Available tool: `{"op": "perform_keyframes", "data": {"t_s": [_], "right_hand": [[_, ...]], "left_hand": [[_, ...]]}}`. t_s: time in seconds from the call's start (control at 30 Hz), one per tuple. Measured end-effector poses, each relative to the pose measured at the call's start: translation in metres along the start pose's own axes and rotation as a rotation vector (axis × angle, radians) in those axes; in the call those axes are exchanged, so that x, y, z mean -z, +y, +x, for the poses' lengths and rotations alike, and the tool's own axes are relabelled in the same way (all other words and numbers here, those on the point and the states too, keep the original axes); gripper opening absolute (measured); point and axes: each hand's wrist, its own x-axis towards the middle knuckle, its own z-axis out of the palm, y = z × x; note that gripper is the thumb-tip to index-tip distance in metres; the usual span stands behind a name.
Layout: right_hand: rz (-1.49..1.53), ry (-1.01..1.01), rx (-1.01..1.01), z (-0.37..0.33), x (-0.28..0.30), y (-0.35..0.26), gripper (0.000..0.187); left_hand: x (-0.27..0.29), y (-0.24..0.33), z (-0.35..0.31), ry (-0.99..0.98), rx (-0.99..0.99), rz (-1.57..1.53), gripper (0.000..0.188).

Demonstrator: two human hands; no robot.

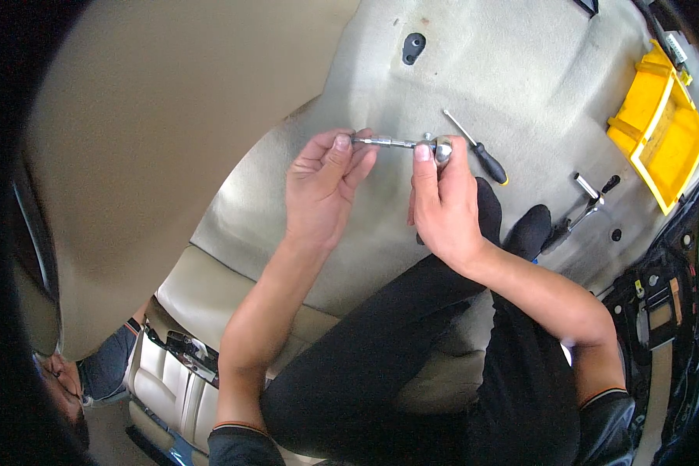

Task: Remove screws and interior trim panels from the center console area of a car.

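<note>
My right hand (450, 206) is closed around a ratchet wrench (443, 151), with the thumb on its metal head. A slim silver extension bar (394, 143) points left from that head, roughly level. At its far end my left hand (320, 190) pinches the tip between thumb and fingers. The fingertips partly cover that tip, and I cannot make out what is fitted there. On the carpet just right of my right hand lies a screwdriver (485, 159) with a black handle, its shaft slanting up to the left.
A yellow plastic bin (635, 140) stands at the right on the light carpet (512, 70). A second ratchet (596, 200) lies below it. My black-clad legs (380, 342) cross the lower middle. Beige seats (175, 380) and another person's sleeve (110, 365) show at lower left.
</note>
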Motion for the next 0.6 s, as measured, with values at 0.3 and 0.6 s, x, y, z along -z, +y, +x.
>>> {"op": "perform_keyframes", "data": {"t_s": [0.3, 0.6], "right_hand": [[0.214, -0.05, -0.014, -0.008, 0.014, -0.005, 0.018], [0.745, -0.39, -0.53, -0.011, 0.059, -0.051, 0.016]], "left_hand": [[-0.021, 0.009, -0.015, 0.027, -0.006, 0.075, 0.014], [-0.043, 0.023, -0.047, -0.091, -0.07, 0.192, 0.016]]}}
